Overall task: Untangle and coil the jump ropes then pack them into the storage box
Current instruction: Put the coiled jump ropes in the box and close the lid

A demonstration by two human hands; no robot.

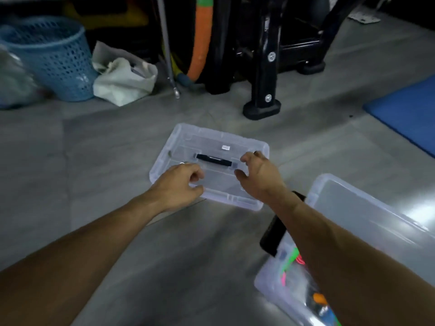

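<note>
- Clear plastic lid with a black carry handle (213, 161) lies flat on the grey floor (117, 142), long axis running left to right, slightly skewed.
- Clear plastic storage box (353, 222) sits open at my right, near the lid; bright green, pink and orange jump ropes (294, 262) lie inside, partly hidden by my right forearm.
- A blue mesh basket (54, 57), white cloth bag (122, 78) and black machine frame (263, 74) stand beyond.
- My left hand (179, 184) hovers over the lid's near edge, grip loosely curled, empty.
- My right hand (259, 175) hangs over the handle's right end, fingers spread, holding nothing.
</note>
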